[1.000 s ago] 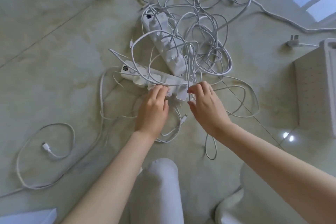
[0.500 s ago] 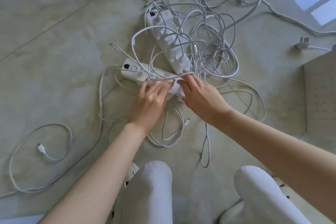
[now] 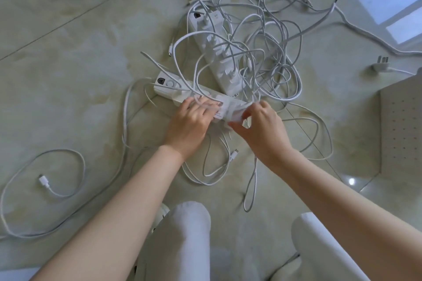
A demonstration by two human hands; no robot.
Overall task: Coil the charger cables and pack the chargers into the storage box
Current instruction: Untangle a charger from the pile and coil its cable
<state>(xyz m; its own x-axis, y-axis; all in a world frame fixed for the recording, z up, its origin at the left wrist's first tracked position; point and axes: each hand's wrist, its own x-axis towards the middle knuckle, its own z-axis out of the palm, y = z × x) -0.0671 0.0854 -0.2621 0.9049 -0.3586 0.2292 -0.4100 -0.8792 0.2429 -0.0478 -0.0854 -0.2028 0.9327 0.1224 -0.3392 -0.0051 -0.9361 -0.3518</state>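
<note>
The step in hand looks like the very first one: freeing a charger (image 3: pixel 235 110) from the near power strip (image 3: pixel 170 89) on the floor, before any coiling or packing. The left hand (image 3: pixel 191 121) lies on the middle of that strip with fingers fairly straight, its grip open, seemingly pressing the strip down. The right hand (image 3: pixel 262 128) is at the strip's right end, thumb under and fingers over, its grip closed on the white charger block there. Just beyond the strip, the tangle of cables (image 3: pixel 269 52) is heaped over a second power strip (image 3: pixel 214 52), with nothing coiled. The storage box (image 3: pixel 402 125) stands well to the right of the strip. The next move, I judge, calls for a straight pull out of the socket while the left hand pins the strip. Then that charger's lead must be traced out of the tangle, since several strands cross the strip and would drag. The charger is blurred and half covered by fingers, so I cannot tell whether it is seated or already lifted, nor which cable is its own. The box is cut off by the frame edge and shows only a perforated face, its inside unseen. Loops hide how many chargers sit on the second strip.
</note>
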